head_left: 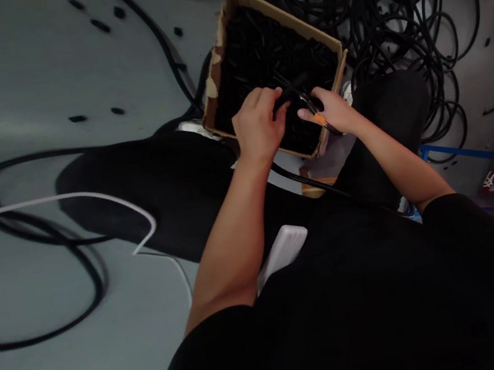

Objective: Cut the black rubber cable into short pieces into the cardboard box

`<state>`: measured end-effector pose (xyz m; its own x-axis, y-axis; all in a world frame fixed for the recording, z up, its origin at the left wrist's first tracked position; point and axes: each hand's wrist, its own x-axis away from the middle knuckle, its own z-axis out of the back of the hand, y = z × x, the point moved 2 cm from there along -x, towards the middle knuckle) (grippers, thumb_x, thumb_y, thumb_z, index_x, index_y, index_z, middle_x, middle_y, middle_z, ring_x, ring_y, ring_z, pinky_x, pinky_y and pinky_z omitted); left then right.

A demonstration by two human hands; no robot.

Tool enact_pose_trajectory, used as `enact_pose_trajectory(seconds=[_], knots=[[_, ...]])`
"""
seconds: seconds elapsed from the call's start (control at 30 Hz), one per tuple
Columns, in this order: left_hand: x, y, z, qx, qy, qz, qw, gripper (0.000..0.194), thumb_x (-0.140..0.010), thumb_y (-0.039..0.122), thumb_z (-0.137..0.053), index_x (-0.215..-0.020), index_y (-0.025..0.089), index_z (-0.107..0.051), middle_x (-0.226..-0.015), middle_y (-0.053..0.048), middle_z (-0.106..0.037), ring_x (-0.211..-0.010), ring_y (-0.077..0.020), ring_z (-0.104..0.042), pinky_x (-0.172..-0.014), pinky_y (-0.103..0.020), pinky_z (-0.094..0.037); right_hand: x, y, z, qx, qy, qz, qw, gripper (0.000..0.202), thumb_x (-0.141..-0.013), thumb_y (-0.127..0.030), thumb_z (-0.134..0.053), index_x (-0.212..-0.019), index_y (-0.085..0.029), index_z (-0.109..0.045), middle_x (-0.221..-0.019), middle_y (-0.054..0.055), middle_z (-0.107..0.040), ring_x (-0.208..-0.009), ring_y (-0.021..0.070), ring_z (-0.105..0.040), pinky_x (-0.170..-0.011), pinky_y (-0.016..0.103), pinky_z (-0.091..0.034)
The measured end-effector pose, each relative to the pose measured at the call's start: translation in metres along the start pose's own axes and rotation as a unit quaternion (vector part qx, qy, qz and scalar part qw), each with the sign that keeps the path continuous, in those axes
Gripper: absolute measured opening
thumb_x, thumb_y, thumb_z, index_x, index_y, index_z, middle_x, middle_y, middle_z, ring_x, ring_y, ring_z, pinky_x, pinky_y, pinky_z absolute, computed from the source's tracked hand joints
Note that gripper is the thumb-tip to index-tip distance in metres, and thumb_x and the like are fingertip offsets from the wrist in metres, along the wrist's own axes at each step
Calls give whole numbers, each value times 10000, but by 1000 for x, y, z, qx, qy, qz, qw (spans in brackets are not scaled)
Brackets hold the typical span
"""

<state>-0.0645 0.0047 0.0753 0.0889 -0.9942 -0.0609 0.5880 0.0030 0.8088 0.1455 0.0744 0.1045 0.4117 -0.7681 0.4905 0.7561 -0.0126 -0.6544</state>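
Note:
My left hand (259,122) is over the near left part of a cardboard box (215,79), fingers closed around a black hose (308,181). That hose runs back under my wrist toward my lap. In my right hand (333,108) is a hand cutter (320,118) with an orange-marked handle, its dark head pointing toward my left fingers. Short black hose pieces (260,42) fill much of the box. Against that dark heap, the cutter's jaws and the hose end are hard to make out.
Coiled black hose (389,13) lies in a tangle on the floor behind and right of the box. Loose black pieces (100,26) are scattered at left. A white cable (81,192) crosses my leg. A blue frame (485,154) stands at right.

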Motion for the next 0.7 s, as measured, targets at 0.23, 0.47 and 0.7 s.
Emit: enact_pose_trajectory(seconds=[0.23,0.47,0.7], knots=[[-4,-6,1,21,-1,12,1000,346,-1171,584,-712,-1292,267,-780,-1302,-128,-815,-1439,-400,-767,-1288,-549,-604,10,-5,10,-104,-48,-53,992,740,-859,-855,-943,-819,-278,-482,-688,-44,-437,-694,163,-464,-617,331,-462],[-11,-15,2,41,3,22,999,437,-1149,703,-704,-1295,297,-774,-1348,-125,-832,-1444,-380,-767,-1281,-521,-611,12,-4,6,-135,-74,-65,986,699,-858,-856,-940,-869,-284,-539,-745,2,-601,-690,188,-585,-658,363,-575],[-16,-20,0,73,25,33,996,630,-1162,853,-549,-1273,268,-755,-1199,-120,-842,-1282,-348,-830,-1226,-525,-645,1,8,6,-30,-73,-25,997,509,-967,-685,-904,-1054,-246,-661,-1003,56,-728,-1038,287,-737,-1029,480,-669]])
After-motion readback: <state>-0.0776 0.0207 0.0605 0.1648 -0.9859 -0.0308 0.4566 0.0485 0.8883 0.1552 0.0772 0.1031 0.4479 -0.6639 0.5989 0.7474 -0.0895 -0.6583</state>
